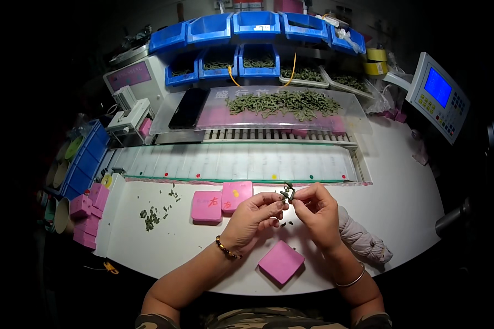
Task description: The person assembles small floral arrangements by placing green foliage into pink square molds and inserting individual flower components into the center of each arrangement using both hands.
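Note:
My left hand (255, 215) and my right hand (315, 211) meet over the white table (400, 208), both pinching a small dark green bent part (288, 192) between their fingertips. A beaded bracelet is on my left wrist, a thin bangle on my right. A few tiny green bits (286, 223) lie on the table just under my hands. Two pink pads (222, 200) lie left of my left hand, and another pink pad (281, 261) lies between my forearms near the table's front edge.
A pile of green parts (282, 103) lies on a clear tray behind a white conveyor strip (236, 163). Blue bins (258, 41) stand at the back. Green scraps (151, 216) and stacked pink blocks (88, 214) are at left; a control panel (439, 96) at right; grey cloth (362, 238).

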{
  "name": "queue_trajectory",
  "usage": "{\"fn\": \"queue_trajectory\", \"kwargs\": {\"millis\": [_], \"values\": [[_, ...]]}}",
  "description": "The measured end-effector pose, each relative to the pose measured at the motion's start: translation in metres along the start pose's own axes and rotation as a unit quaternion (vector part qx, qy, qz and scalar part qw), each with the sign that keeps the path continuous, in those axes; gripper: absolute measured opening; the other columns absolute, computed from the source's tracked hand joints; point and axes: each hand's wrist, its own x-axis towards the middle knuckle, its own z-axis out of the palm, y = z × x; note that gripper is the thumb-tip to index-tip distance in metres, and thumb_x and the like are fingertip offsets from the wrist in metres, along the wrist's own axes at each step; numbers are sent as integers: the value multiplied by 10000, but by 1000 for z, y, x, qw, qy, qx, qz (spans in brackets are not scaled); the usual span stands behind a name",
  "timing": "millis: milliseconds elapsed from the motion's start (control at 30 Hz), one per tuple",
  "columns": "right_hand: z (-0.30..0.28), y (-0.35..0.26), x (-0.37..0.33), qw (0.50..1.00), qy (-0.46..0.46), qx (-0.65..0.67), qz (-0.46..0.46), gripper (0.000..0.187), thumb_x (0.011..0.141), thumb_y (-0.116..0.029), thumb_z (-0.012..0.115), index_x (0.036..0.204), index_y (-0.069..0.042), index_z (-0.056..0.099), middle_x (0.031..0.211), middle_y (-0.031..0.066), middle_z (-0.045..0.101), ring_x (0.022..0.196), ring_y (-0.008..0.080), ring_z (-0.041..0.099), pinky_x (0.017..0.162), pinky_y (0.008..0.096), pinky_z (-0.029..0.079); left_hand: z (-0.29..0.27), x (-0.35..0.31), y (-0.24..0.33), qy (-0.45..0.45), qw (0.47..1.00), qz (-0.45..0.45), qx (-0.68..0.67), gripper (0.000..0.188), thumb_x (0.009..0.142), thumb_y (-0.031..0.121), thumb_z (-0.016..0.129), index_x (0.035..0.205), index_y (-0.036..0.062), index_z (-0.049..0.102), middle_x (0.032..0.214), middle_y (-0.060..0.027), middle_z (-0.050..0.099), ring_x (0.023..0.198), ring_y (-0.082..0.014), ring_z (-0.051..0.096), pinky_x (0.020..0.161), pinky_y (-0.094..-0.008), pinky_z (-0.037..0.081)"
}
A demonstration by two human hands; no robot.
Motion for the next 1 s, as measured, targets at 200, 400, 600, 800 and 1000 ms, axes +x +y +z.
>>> {"fn": "queue_trajectory", "kwargs": {"millis": [200,400,600,800,1000], "values": [[-1,3,0,999,-12,39,29,83,854,24,649,861,-27,584,810,0,618,696,35,556,593,194,470,-1,0,1,-6,1000,9,0,209,947,110,630,1135,21,608,1014,-51,655,859,-106,580,747,-247,481],[0,2,-3,998,-26,52,41,91,856,12,657,857,-30,576,788,-7,615,691,34,556,591,197,467,-5,2,-3,12,997,56,49,216,939,105,640,1134,14,619,1002,-55,663,858,-102,587,747,-253,483],[-5,1,0,991,-27,87,97,105,862,5,661,874,-37,566,806,-4,617,713,33,554,621,200,456,0,1,-1,36,993,77,86,204,932,94,649,1118,14,625,969,-62,677,828,-98,592,723,-254,487],[-6,2,5,992,-20,79,94,111,862,1,668,878,-40,567,821,-4,618,739,34,551,667,202,451,0,1,1,55,990,77,103,204,915,89,677,1104,28,629,960,-51,682,796,-85,596,694,-236,487],[-2,-2,1,989,-37,80,122,111,858,-4,673,877,-36,568,817,1,619,726,40,550,655,205,451,3,2,-4,68,955,194,216,173,893,69,709,1039,32,624,986,-25,665,842,-66,601,696,-205,479]]}}
